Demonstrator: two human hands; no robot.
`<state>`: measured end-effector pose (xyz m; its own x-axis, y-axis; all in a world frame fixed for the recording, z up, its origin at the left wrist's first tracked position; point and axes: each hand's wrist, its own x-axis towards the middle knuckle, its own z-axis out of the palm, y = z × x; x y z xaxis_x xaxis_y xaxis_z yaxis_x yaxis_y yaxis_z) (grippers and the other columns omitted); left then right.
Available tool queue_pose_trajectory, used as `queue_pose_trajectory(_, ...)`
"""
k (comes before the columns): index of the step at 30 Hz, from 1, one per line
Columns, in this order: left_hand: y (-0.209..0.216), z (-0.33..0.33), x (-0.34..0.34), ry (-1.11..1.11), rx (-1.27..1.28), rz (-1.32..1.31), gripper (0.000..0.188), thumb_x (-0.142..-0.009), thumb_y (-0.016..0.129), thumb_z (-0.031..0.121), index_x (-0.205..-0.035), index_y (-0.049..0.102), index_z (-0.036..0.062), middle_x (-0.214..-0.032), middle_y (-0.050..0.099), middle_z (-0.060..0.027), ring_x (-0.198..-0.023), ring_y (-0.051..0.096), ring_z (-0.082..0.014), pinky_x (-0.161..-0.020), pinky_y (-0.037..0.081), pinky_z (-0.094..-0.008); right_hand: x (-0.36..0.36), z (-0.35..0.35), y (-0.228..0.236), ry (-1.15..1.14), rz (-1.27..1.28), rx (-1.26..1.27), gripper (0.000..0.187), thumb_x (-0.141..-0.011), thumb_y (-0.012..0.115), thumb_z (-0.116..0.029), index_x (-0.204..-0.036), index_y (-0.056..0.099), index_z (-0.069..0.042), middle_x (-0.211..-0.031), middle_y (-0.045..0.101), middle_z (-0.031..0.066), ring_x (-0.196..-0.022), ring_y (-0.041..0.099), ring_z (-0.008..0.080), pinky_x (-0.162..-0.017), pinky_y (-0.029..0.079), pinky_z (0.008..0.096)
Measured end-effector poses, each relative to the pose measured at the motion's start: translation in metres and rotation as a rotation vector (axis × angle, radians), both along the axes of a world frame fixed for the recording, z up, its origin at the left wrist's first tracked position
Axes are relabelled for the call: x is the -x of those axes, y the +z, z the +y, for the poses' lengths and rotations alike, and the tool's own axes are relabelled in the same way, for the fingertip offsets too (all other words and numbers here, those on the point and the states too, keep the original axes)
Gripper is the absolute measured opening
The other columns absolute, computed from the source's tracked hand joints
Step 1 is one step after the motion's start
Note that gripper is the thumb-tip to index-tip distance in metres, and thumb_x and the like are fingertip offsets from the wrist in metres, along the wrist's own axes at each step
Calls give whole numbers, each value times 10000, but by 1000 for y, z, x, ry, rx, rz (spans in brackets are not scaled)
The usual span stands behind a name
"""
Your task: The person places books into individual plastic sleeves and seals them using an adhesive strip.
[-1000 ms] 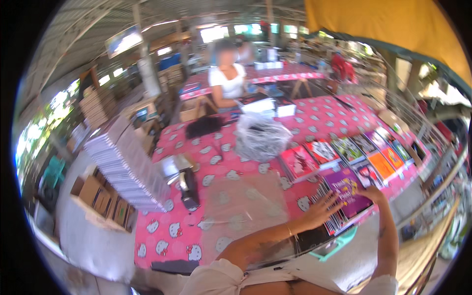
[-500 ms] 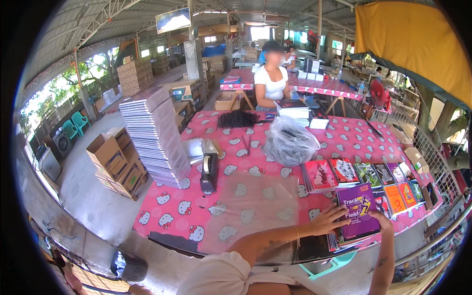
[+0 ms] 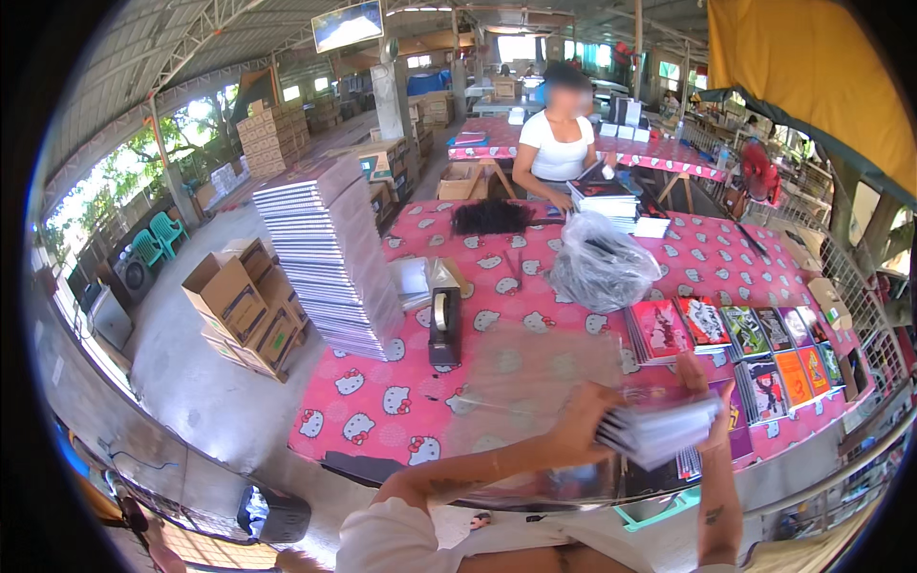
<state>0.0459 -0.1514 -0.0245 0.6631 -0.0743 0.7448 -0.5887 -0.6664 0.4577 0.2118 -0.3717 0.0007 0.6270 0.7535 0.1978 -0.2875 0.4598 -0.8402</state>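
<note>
A tall stack of notebooks (image 3: 330,258) stood at the left end of the pink patterned tabletop (image 3: 382,401). A black tape dispenser (image 3: 443,329) sat just beside it. A crumpled clear plastic bag (image 3: 602,272) lay mid-table. Open cardboard boxes (image 3: 244,306) stood on the floor.

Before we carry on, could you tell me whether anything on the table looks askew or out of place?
Only the tall stack of notebooks stands out: it leans toward the tape dispenser. The coloured books lie in neat rows.

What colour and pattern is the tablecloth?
Pink tablecloth with white cartoon cat faces; head view.
</note>
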Motion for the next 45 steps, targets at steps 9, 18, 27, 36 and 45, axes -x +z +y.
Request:
queue_pose_trajectory(9, -79, 104, 90, -9, 787, 628, 955, -682, 920, 154, -1411, 311, 48, -1331, 522, -139, -1210, 525, -221, -1026, 439, -383, 105, 106, -112, -219, -332, 210, 1097, -586, 948, -198, -1467, 312, -47, -1350, 466, 93, -1272, 453, 223, -1073, 383, 389)
queue_pose_trajectory(18, -85, 119, 92, -78, 818, 618, 1054, -654, 939, 200, -1453, 272, 39, -1325, 501, -125, -1251, 483, -213, -1050, 420, -388, 151, 137, -119, -394, -258, 286, 1114, -609, 938, -294, -1492, 293, -83, -1284, 491, 95, -1224, 476, 242, -1057, 386, 390)
queue_pose_trajectory(27, -97, 118, 78, -72, 679, 603, 1008, -655, 929, 137, -1423, 289, 6, -1240, 575, -116, -1160, 574, -203, -991, 488, -352, 146, 124, -115, -406, -399, 234, 869, -661, 916, -168, -1354, 404, -54, -1223, 553, 79, -1157, 530, 189, -1010, 428, 360)
queue_pose_trajectory(36, -9, 132, 91, 195, 14, 607, 1007, -721, 868, 334, -1472, 289, -6, -1486, 385, -257, -1386, 397, -352, -1113, 338, -489, 135, 118, -124, -352, -528, 253, 886, -655, 908, -96, -1370, 385, -81, -1236, 551, 66, -1184, 530, 188, -1025, 431, 363)
queue_pose_trajectory(45, 31, 64, 65, 249, -634, 395, 1096, -747, 731, 615, -1446, 290, -105, -1500, 305, -325, -1413, 312, -434, -1147, 255, -534, 129, 117, -128, -270, -384, 204, 835, -658, 903, -64, -1351, 437, -56, -1209, 567, 59, -1137, 545, 158, -1000, 437, 329)
